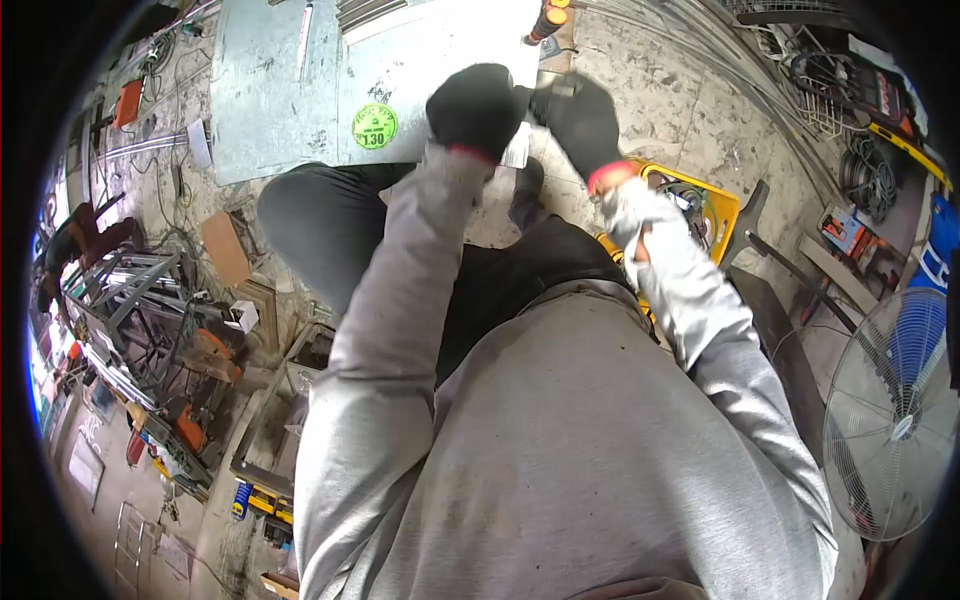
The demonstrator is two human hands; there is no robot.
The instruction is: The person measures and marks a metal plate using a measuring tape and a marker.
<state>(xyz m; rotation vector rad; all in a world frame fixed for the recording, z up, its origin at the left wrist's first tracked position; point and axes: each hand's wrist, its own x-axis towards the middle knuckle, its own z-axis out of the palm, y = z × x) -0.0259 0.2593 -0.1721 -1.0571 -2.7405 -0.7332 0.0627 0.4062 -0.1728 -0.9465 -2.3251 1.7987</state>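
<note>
My left hand, in a dark glove with a red cuff, is closed over the edge of a pale metal sheet. Close to its right is my right hand, gloved the same way and also closed. A small dark item shows between the hands, too unclear to name, and the gloves hide what each one grips. A round green sticker marked 1.30 lies on the sheet, left of my left hand. Beyond the hands, an orange and black tool is at the sheet's far right corner.
A yellow case with cables sits beside my right forearm. At the right stands a large fan. Metal frames and orange tools crowd the left, where another person is bent over. Long metal bars lie at the upper right.
</note>
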